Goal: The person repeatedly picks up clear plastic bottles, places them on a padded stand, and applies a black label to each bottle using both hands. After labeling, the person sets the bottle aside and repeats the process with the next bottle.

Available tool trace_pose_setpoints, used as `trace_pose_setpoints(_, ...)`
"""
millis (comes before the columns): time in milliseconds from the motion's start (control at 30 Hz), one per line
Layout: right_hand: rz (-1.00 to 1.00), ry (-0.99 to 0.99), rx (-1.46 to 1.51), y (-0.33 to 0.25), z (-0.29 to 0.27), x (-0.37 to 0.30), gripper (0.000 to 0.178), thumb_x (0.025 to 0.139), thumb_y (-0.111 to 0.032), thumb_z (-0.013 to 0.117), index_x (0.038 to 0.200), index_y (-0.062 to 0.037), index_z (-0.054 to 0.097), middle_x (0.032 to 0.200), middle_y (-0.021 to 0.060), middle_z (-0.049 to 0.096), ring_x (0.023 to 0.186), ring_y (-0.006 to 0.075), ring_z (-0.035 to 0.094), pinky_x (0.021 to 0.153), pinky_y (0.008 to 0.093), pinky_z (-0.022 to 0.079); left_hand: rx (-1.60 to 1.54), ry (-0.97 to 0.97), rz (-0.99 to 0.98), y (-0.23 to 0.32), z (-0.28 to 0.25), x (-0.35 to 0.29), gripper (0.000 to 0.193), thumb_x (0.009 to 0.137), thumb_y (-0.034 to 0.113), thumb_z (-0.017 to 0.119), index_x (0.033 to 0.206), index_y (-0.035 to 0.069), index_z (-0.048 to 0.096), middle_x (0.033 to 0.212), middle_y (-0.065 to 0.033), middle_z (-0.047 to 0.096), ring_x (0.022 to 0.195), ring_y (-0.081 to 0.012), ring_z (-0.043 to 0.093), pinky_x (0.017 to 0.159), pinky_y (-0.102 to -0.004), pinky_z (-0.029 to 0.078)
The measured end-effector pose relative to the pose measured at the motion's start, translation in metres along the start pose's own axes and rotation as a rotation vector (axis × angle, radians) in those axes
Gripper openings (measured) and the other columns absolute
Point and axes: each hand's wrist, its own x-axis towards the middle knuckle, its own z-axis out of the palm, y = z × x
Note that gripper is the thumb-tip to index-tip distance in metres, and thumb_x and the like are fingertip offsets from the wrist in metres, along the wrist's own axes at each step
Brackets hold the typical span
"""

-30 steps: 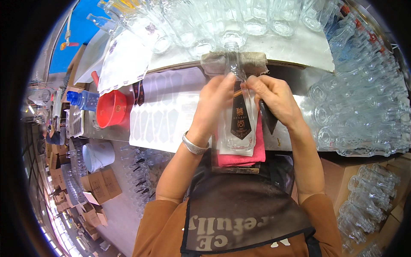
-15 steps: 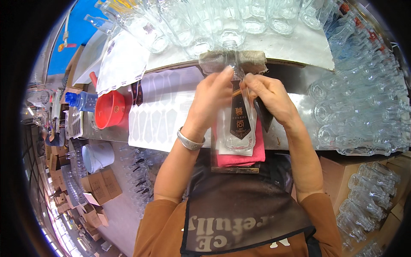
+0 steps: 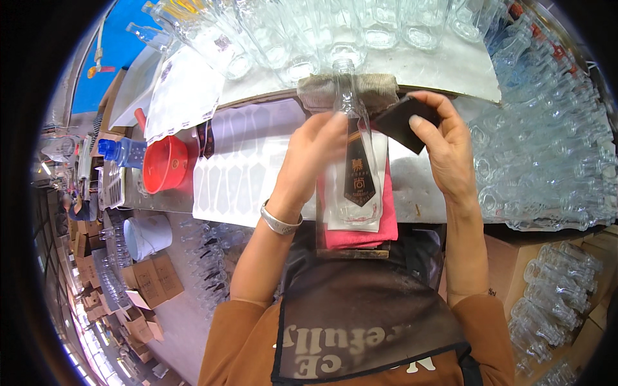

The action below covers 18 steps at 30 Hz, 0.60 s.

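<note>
A clear glass bottle lies in front of me, its neck on a rolled beige cloth and its base toward me. On its upper face sits a dark tie-shaped label with orange-gold print. Under the bottle are white sheets and a folded pink cloth. My left hand is at the bottle's left shoulder, its fingers smeared by motion; whether they grip it I cannot tell. Right of the neck, my right hand pinches a flat, black, scraper-like piece between thumb and fingers, apart from the bottle.
Several clear bottles stand along the raised shelf ahead. More are stacked at the right. Left of the bottle lies a sheet of tie-shaped labels, beside a red basin. A white bucket stands lower left.
My right hand has moved right and away from the bottle, lifting and turning the black piece outward. My left hand has shifted slightly down along the bottle. The bottle stays nearly in place.
</note>
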Motion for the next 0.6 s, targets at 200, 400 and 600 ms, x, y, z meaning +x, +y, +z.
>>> trace_pose_setpoints(200,-0.118,-0.137,-0.211,-0.003,0.008,0.012,0.032,0.095,-0.003,0.062,0.127,0.0018,0.059,0.114,0.0057,0.064,0.105,0.0105,0.06,0.092,0.0246,0.05,-0.025,-0.031,0.08,-0.01,0.005,-0.014,0.059,0.092,0.012,0.072,0.142,-0.004,0.045,0.127,-0.011,0.064,0.115,-0.0162,0.062,0.1,-0.0317,0.049)
trace_pose_setpoints(400,-0.298,-0.227,-0.386,-0.023,0.016,0.012,0.026,0.094,0.001,0.06,0.12,0.0029,0.062,0.112,0.0048,0.065,0.103,0.011,0.061,0.09,0.0257,0.051,-0.051,-0.016,0.086,-0.011,0.008,-0.015,0.058,0.092,0.011,0.072,0.142,-0.004,0.046,0.126,-0.0105,0.065,0.114,-0.0165,0.063,0.097,-0.0304,0.051)
trace_pose_setpoints(600,-0.575,-0.253,-0.739,-0.043,0.036,0.027,0.025,0.088,0.004,0.061,0.113,-0.0002,0.066,0.099,0.0095,0.069,0.09,0.0187,0.067,0.079,0.0297,0.054,-0.061,-0.027,0.103,-0.007,0.011,-0.016,0.057,0.093,0.009,0.071,0.142,-0.004,0.045,0.126,-0.0099,0.064,0.111,-0.0144,0.064,0.093,-0.0282,0.052)
